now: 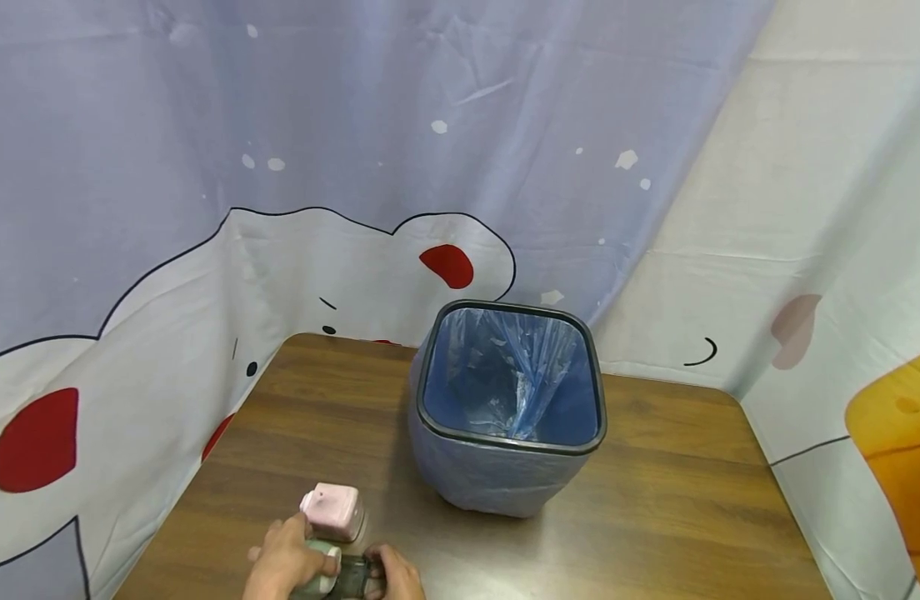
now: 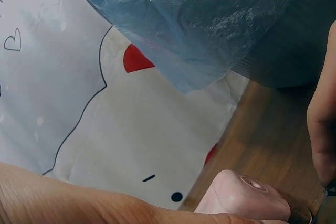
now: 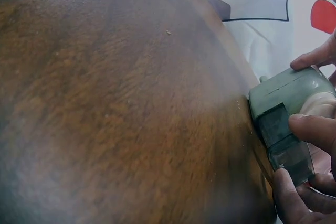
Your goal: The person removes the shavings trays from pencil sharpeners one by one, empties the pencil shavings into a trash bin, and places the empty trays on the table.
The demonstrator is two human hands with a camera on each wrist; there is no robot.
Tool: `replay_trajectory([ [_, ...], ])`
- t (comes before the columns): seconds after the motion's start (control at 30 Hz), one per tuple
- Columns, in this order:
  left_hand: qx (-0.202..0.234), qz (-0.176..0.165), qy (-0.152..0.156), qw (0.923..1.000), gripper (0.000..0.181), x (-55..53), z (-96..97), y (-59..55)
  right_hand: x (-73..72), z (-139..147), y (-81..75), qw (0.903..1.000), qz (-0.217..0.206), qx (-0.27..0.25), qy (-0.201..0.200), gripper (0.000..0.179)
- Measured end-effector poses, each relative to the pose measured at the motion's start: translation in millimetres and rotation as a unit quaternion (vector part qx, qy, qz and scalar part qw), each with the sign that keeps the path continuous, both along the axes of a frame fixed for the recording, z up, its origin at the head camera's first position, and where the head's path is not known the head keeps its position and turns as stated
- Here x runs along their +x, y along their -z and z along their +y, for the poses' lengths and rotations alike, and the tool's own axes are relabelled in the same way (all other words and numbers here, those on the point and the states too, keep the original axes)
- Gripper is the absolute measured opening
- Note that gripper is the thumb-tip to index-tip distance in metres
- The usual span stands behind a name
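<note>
**While the left hand (image 1: pixel 280 562) is gripping a green container (image 3: pixel 281 90), the right hand (image 1: pixel 400 577) is pinching a dark translucent piece (image 3: pixel 291 158)**

Down on the near part of the wooden table (image 1: pixel 677 500), left of the middle, both hands are working close together. The left fingers are curling round the green container, which is showing a pale round part (image 3: pixel 320 103) on one face. The right fingers are holding the dark piece near its outer end, and that piece is lying right up against the container; whether the two are joined, I cannot tell.

Just beyond the left hand, a pink container (image 1: pixel 334 510) is sitting on the table, so near the fingertips that I cannot make out whether they are touching it. Farther back and to the right, a bin (image 1: pixel 505 442) is standing upright, its blue liner (image 1: pixel 538 383) hanging down inside and wrapping over the outside below a dark rim. Behind the table, a printed cloth (image 1: pixel 430 83) is hanging, showing black-outlined white figures with red patches.
</note>
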State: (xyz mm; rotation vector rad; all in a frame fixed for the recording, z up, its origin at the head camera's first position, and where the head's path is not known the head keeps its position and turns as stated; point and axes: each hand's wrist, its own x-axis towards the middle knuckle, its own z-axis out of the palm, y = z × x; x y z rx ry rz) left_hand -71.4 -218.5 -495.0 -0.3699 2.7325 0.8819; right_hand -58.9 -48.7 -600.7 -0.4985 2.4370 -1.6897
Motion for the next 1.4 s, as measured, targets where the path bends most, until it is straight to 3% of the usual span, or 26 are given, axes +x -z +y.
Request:
replay_trajectory([
  [0.1,0.001,0.002,0.0,1.0,0.053,-0.7,0.6,-0.3,-0.9,-0.8,0.4,0.9997,-0.019,-0.018,-0.002,0.048],
  [0.47,-0.001,-0.006,-0.004,1.0,0.056,-1.0,-0.2,-1.0,-0.9,-2.4,3.6,0.9987,-0.002,-0.049,-0.012,0.05],
  [0.7,-0.008,0.001,0.002,1.0,0.055,-0.8,0.1,-0.1,-0.6,-1.9,8.4,0.9961,0.059,-0.062,-0.021,0.05],
  [1.03,-0.008,0.005,0.009,0.9999,0.054,-0.9,1.4,0.9,0.9,-1.5,8.0,0.9997,0.012,-0.021,-0.003,0.049],
  [1.4,0.0,-0.005,0.003,1.0,0.054,0.5,-0.3,2.3,1.6,4.5,15.8,0.9936,0.108,0.033,0.01,0.042],
])
